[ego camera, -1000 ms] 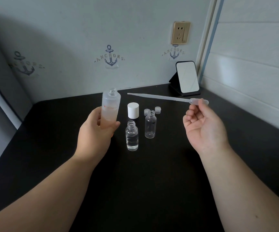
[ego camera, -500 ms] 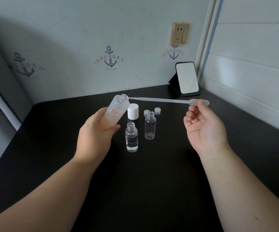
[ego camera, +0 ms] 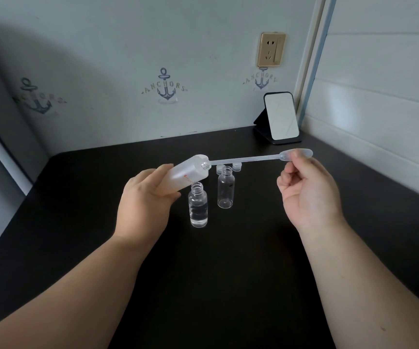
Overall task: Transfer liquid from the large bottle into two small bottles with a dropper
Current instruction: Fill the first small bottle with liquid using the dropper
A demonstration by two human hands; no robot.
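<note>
Head view: your left hand (ego camera: pixel 144 200) is gripping the big bottle (ego camera: pixel 187 172), tilting it so its mouth is facing right above the filled vial (ego camera: pixel 198 207). Your right hand (ego camera: pixel 309 190) is pinching the dropper (ego camera: pixel 248 159) by its bulb, its tip sitting at the bottle's mouth. The empty vial (ego camera: pixel 225 188) is standing beside it, near the table's (ego camera: pixel 77 197) middle. Judging by this, you should be squeezing first, sliding the tip into the liquid, then releasing slowly.
</note>
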